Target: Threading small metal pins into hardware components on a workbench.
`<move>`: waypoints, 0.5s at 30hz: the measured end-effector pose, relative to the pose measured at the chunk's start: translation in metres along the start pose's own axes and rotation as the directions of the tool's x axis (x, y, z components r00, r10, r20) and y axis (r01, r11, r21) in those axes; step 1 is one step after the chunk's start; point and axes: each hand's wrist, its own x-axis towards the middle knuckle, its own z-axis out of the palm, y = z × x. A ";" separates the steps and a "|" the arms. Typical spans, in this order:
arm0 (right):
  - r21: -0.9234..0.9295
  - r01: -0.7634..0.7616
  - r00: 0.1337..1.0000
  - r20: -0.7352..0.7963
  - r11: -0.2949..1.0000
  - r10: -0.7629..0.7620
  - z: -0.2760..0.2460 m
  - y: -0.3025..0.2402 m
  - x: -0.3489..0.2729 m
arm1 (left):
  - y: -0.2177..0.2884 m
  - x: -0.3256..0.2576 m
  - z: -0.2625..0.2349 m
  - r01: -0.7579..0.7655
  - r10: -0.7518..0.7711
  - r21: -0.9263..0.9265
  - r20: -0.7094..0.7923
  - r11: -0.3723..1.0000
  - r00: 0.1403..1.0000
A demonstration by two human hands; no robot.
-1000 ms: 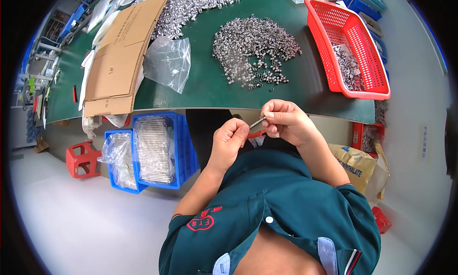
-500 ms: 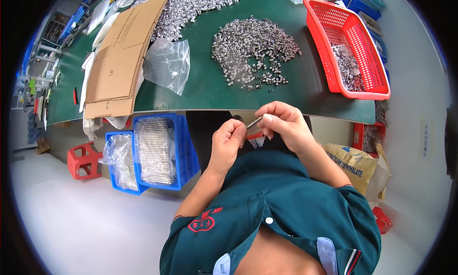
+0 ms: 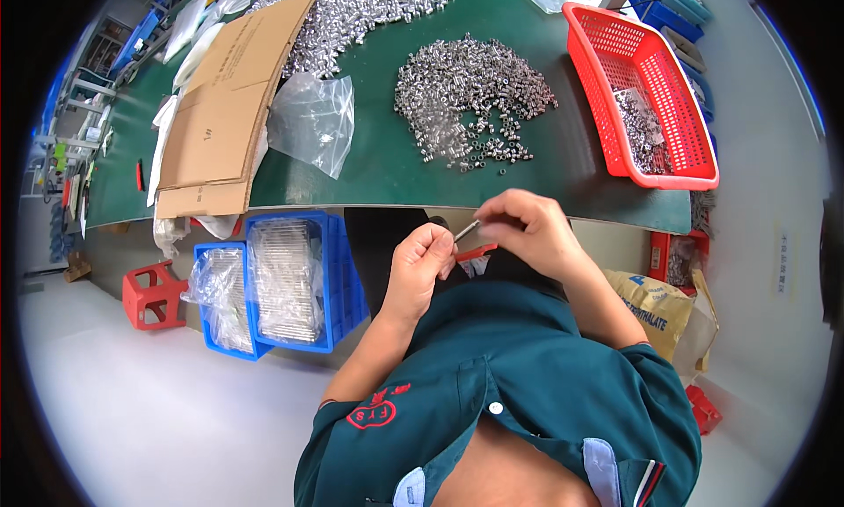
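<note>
Slim metal rod [image 3: 467,232], grey, slanted, L hand [image 3: 422,259] pinching btm, R hand [image 3: 533,232] at top, grip unclear

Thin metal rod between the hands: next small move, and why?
I'd probably close the right hand lightly on the upper end of the thin metal rod. The left hand pinches its lower end; the right hand is at the upper end, its grip unclear. The rod is off the green table, so a second hold might guard against a drop.

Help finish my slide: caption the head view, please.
Left hand holds a thin rod, right hand at its far end, before a green table.
</note>
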 end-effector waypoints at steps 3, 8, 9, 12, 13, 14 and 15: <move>-0.414 0.159 0.940 -0.214 0.897 -0.265 -0.014 0.006 0.012 | -0.002 0.000 -0.004 0.007 -0.007 -0.003 -0.009 1.000 1.000; -0.625 0.171 0.903 -0.209 0.761 -0.375 -0.014 0.024 0.026 | -0.002 0.001 -0.004 0.009 -0.009 -0.004 -0.030 1.000 0.999; -0.669 0.152 0.904 -0.203 0.727 -0.375 -0.012 0.026 0.027 | -0.002 0.000 -0.004 0.006 -0.006 -0.006 -0.030 1.000 1.000; -0.724 0.126 0.908 -0.191 0.678 -0.373 -0.012 0.028 0.029 | -0.001 0.000 -0.003 -0.004 0.004 -0.005 -0.036 1.000 0.999; -0.739 0.118 0.910 -0.187 0.664 -0.370 -0.012 0.028 0.029 | 0.000 0.000 -0.003 -0.010 0.009 -0.004 -0.039 1.000 0.999; -0.737 0.117 0.911 -0.188 0.665 -0.368 -0.012 0.027 0.027 | 0.000 0.000 -0.003 -0.008 0.007 -0.003 -0.040 1.000 0.999; -0.637 0.166 0.918 -0.180 0.753 -0.355 -0.011 0.024 0.026 | 0.000 0.000 -0.004 -0.013 0.013 -0.004 -0.034 1.000 0.999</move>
